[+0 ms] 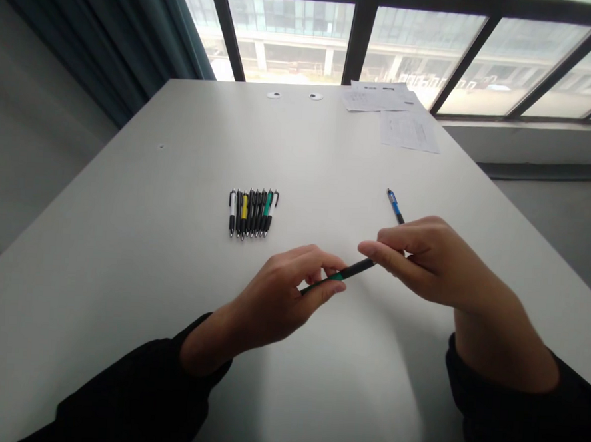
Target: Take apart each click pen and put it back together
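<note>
A pen with a green barrel and black grip (356, 269) is held in the air between my two hands, tilted up to the right. My left hand (291, 287) pinches the green barrel between thumb and fingers. My right hand (423, 259) has its thumb and fingers closed on the other end, so the tip is hidden. Beyond my right hand lies a blue pen with a black grip (393, 202), partly covered by that hand. Farther left, several pens (252, 213) lie side by side in a row, with black, white, yellow and green barrels.
Everything lies on a wide white table (177, 194). Printed papers (408, 130) rest at its far right corner. Two round cable-hole covers (274, 95) are set near the far edge. Windows stand behind the table, and a dark curtain (151, 32) hangs at the left.
</note>
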The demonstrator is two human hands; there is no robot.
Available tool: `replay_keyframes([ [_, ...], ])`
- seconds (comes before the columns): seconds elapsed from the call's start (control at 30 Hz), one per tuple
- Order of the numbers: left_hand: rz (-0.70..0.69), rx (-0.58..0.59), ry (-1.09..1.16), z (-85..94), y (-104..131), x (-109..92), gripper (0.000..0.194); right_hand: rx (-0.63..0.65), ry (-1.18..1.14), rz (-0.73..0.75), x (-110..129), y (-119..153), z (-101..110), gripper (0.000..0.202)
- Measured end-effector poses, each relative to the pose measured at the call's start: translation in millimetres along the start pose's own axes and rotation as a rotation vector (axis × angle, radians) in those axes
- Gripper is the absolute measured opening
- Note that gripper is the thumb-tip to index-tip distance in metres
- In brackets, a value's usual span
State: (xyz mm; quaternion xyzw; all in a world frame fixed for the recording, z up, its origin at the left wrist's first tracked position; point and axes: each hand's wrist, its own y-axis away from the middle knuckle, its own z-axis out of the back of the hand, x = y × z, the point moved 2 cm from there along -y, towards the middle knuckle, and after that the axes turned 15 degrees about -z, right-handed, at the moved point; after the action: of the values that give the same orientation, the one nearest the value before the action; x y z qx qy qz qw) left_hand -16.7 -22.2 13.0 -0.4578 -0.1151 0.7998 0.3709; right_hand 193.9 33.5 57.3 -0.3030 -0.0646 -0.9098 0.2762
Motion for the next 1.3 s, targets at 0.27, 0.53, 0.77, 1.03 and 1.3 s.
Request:
replay_keyframes([
  [0.27,-0.020,-0.002,-0.028,0.2,2.9,1.2,0.013,0.069,-0.062,0.050,3.3,1.0,0.5,0.032],
  [0.53,-0.225,-0.061,-0.352,14.0,0.5,4.6,0.010,0.074,0.003,0.050,7.6,-2.7,-12.7,0.044],
  [0.77,-0.170,-0.407,-0.468,48.7,3.7,5.4,0.054,0.361,-0.113,0.009,25.8,-1.2,-45.4,0.042],
  [1.03,-0.002,-0.258,0.315,40.2,6.6,-1.9,0.065,0.312,-0.276,-0.028,37.1,5.1,-75.7,0.040],
  [1.3,-0.052,-0.260,0.370,41.0,4.9,-3.1,0.063,0.236,-0.285,-0.005,40.8,5.9,-73.7,0.038],
])
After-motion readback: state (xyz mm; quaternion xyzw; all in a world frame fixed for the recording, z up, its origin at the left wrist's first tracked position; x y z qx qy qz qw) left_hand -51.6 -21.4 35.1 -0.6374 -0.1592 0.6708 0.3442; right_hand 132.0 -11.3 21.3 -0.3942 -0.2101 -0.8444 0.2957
